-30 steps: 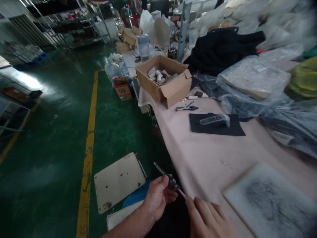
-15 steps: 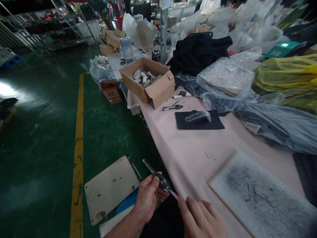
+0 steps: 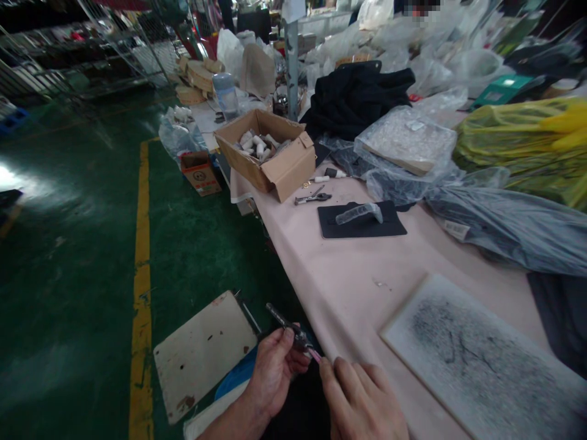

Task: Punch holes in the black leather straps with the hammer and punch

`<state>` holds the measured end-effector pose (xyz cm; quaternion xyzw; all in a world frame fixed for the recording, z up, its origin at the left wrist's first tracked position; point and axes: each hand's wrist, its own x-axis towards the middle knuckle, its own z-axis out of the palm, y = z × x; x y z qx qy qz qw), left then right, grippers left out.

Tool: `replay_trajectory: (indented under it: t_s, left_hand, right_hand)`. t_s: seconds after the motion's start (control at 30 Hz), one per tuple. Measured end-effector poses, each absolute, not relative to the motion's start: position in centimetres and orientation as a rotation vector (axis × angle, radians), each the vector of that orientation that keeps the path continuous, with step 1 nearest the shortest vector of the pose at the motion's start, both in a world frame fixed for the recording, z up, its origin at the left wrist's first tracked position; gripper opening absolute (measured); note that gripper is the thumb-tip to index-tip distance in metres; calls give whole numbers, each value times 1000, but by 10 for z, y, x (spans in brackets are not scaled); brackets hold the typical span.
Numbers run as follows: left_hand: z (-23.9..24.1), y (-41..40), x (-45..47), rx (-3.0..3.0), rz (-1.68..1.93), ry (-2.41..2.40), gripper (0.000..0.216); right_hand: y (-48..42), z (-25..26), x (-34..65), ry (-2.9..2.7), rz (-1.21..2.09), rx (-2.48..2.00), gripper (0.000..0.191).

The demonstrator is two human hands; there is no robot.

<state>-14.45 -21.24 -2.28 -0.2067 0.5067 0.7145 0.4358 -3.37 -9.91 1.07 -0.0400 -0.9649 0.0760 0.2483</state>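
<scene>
My left hand is closed around a dark metal hand tool with a long narrow shaft, just off the table's near edge; its exact kind is unclear. The shaft points up and away to the left. My right hand pinches a thin pink stick-like piece, whose far end meets the tool's near end. Fingers hide part of both items. Beside my right hand lies a pale thick board with dark marks over its top.
A pink-covered table bears a black panel with a clear wrapped strip on it, a metal tool and an open cardboard box of white pieces. Plastic-wrapped goods lie right. A stained beige board is at lower left.
The view has shifted slightly. My right hand has come a little nearer to my left, and less of the pink piece shows between them.
</scene>
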Motion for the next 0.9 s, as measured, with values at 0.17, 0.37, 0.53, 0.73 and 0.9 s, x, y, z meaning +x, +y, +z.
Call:
replay_trajectory:
  t_s: [0.17, 0.37, 0.53, 0.73, 0.9]
  left_hand:
    - [-26, -214, -142, -435, 1805, 1323, 55]
    - [-25, -218, -155, -484, 1822, 1356, 60]
    - [-20, -217, -152, -452, 1795, 1368, 61]
    - [-19, -218, -141, -368, 1814, 1409, 60]
    - [-16, -220, -135, -327, 1846, 1419, 57]
  right_hand:
    - [-96, 10, -28, -2714, 227, -48, 33]
    - [-97, 14, -29, -2692, 237, -77, 32]
    - [-99, 13, -28, -2696, 222, -64, 30]
    - [-99, 1, -14, -2678, 187, -108, 26]
    - [-99, 3, -10, -2627, 170, -106, 24]
